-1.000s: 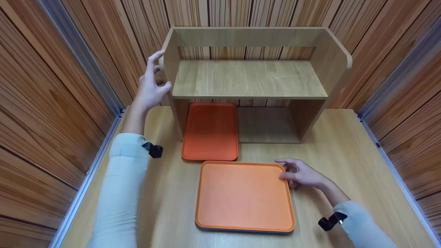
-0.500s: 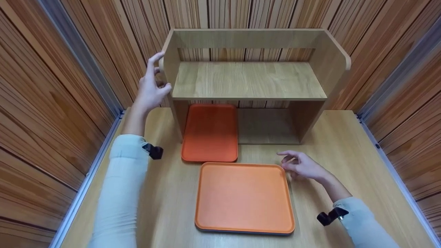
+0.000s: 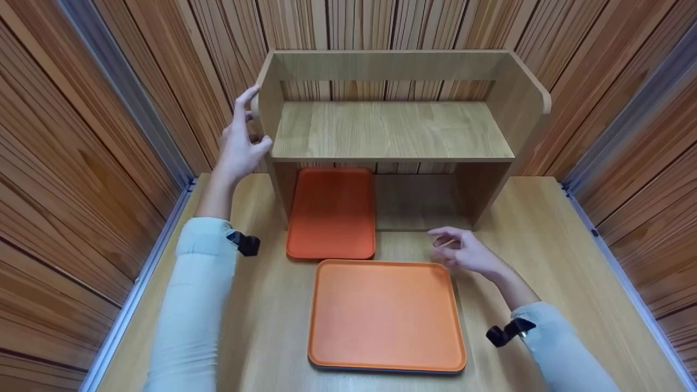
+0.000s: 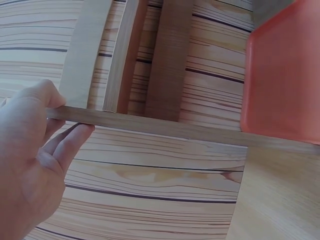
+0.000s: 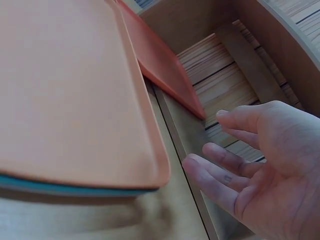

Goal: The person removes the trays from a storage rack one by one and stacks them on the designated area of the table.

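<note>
My left hand (image 3: 239, 148) grips the left side panel of a two-level wooden shelf (image 3: 392, 129). The left wrist view has the thumb on one face of that panel (image 4: 165, 128) and fingers on the other. A red-orange tray (image 3: 332, 218) lies in the lower left compartment, its front end sticking out. Before the shelf, a lighter orange tray (image 3: 386, 316) tops a stack; a teal edge (image 5: 75, 189) shows beneath it in the right wrist view. Just beyond the stack's far right corner hovers my right hand (image 3: 463, 251), fingers loosely bent, holding nothing.
The shelf stands on a light wooden table (image 3: 550, 256) against a wood-patterned wall (image 3: 425, 27). Similar panels flank both sides, with metal rails (image 3: 130, 296) along the table edges. A black camera (image 3: 509, 332) sits on the right sleeve.
My right hand has left the corner of the lighter orange tray and moved forward and slightly left, toward the shelf. The left hand keeps its place; the trays have not moved.
</note>
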`<state>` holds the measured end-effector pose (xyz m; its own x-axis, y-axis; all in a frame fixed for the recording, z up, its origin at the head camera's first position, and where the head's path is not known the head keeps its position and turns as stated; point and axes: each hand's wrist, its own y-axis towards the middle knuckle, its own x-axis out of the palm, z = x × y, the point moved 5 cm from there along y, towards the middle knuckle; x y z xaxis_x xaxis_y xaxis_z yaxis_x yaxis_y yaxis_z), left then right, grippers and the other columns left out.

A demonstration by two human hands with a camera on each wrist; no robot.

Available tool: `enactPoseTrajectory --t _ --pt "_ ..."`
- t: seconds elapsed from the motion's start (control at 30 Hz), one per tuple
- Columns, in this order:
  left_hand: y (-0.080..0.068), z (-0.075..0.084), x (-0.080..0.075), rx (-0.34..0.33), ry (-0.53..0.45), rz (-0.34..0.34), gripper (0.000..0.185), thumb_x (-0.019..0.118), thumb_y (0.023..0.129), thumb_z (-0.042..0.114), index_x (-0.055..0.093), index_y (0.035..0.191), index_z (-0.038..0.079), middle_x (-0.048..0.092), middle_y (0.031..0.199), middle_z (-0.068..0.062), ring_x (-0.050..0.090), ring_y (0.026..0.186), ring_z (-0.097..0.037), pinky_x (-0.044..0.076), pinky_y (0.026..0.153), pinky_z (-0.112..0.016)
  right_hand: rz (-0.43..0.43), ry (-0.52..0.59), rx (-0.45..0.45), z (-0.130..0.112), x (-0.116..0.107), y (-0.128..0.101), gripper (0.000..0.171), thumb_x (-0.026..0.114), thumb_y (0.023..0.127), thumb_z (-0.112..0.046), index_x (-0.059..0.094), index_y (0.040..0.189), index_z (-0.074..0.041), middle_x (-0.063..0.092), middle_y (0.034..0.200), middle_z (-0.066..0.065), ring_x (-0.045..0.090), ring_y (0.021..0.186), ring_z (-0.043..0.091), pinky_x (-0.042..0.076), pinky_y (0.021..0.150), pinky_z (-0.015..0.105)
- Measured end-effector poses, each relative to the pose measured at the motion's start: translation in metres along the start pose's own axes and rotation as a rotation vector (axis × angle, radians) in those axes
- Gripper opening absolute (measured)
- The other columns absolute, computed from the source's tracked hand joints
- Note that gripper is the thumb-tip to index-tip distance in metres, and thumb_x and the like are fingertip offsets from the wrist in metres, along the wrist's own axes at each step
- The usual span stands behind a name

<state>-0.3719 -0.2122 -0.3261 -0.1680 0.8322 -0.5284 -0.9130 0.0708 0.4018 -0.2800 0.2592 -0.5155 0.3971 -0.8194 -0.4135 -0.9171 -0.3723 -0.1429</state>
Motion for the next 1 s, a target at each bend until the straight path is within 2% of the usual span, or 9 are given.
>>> enactPoseTrajectory --t 0.07,0.13,0.23,0.3,0.33,0.5,0.67,0.87,1.0 --pt "0.0 0.0 0.0 0.005 -0.011 -0.002 0.091 0.057 0.104 -0.002 0.02 0.178 0.036 0.051 0.168 -0.028 0.071 0.127 -0.044 0.066 0.104 -0.056 -0.005 0.002 -0.005 -0.004 0.003 0.005 0.049 0.065 0.108 -0.003 0.056 0.154 0.012 0.064 0.128 0.033 0.071 0.102 0.024 0.067 0.08 0.033" --pt "0.001 0.0 0.0 0.009 -0.009 -0.001 0.091 0.058 0.104 -0.002 0.02 0.178 0.035 0.051 0.167 -0.028 0.069 0.135 -0.048 0.065 0.107 -0.062 -0.011 -0.007 -0.013 -0.008 0.006 0.009 0.048 0.065 0.109 -0.003 0.057 0.154 0.01 0.064 0.129 0.033 0.07 0.102 0.023 0.067 0.081 0.033" --pt "0.002 0.0 -0.001 0.014 0.011 0.008 0.089 0.058 0.104 -0.001 0.023 0.177 0.035 0.052 0.166 -0.028 0.073 0.11 -0.039 0.067 0.093 -0.046 -0.015 -0.008 -0.025 -0.014 0.01 0.017 0.046 0.065 0.109 -0.003 0.059 0.154 0.009 0.063 0.13 0.033 0.07 0.102 0.02 0.068 0.081 0.034" --pt "0.003 0.0 -0.001 0.019 0.022 0.018 0.087 0.059 0.103 -0.002 0.025 0.175 0.035 0.054 0.164 -0.028 0.067 0.092 -0.03 0.061 0.08 -0.035 -0.018 -0.007 -0.04 -0.019 0.013 0.022 0.045 0.065 0.109 -0.003 0.06 0.153 0.008 0.062 0.132 0.037 0.07 0.104 0.021 0.068 0.082 0.034" --pt "0.004 0.0 -0.002 0.018 0.023 0.021 0.087 0.059 0.103 -0.002 0.026 0.175 0.035 0.054 0.164 -0.028 0.064 0.089 -0.028 0.058 0.077 -0.033 -0.019 -0.005 -0.046 -0.021 0.015 0.024 0.045 0.065 0.109 -0.002 0.06 0.153 0.009 0.062 0.133 0.038 0.07 0.105 0.023 0.068 0.082 0.034" --pt "0.005 -0.001 -0.002 0.015 0.014 0.027 0.086 0.06 0.104 -0.003 0.027 0.173 0.036 0.053 0.165 -0.027 0.063 0.096 -0.025 0.055 0.078 -0.031 -0.012 -0.01 -0.081 -0.036 0.024 0.035 0.044 0.065 0.109 -0.002 0.061 0.152 0.008 0.066 0.137 0.036 0.071 0.115 0.03 0.067 0.082 0.031" --pt "0.003 -0.001 -0.002 0.014 0.037 0.037 0.087 0.062 0.103 -0.002 0.028 0.173 0.038 0.056 0.164 -0.024 0.051 0.073 -0.013 0.046 0.065 -0.023 -0.018 0.001 -0.106 -0.048 0.036 0.044 0.044 0.067 0.108 -0.003 0.063 0.151 0.006 0.07 0.134 0.029 0.069 0.115 0.023 0.066 0.086 0.029" --pt "0.002 -0.001 0.0 0.013 0.036 0.036 0.087 0.063 0.103 0.0 0.03 0.173 0.04 0.057 0.164 -0.023 0.048 0.069 -0.01 0.043 0.062 -0.022 -0.011 0.053 -0.081 -0.051 0.049 0.052 0.044 0.068 0.108 -0.004 0.064 0.151 0.004 0.067 0.135 0.032 0.07 0.116 0.028 0.069 0.092 0.04" --pt "0.001 -0.001 0.0 0.003 0.036 0.029 0.088 0.063 0.103 0.0 0.029 0.173 0.041 0.055 0.166 -0.024 0.051 0.073 -0.014 0.047 0.064 -0.024 -0.003 0.107 -0.048 -0.051 0.058 0.058 0.044 0.065 0.11 -0.004 0.063 0.154 0.0 0.064 0.145 0.031 0.069 0.119 0.025 0.067 0.107 0.054"
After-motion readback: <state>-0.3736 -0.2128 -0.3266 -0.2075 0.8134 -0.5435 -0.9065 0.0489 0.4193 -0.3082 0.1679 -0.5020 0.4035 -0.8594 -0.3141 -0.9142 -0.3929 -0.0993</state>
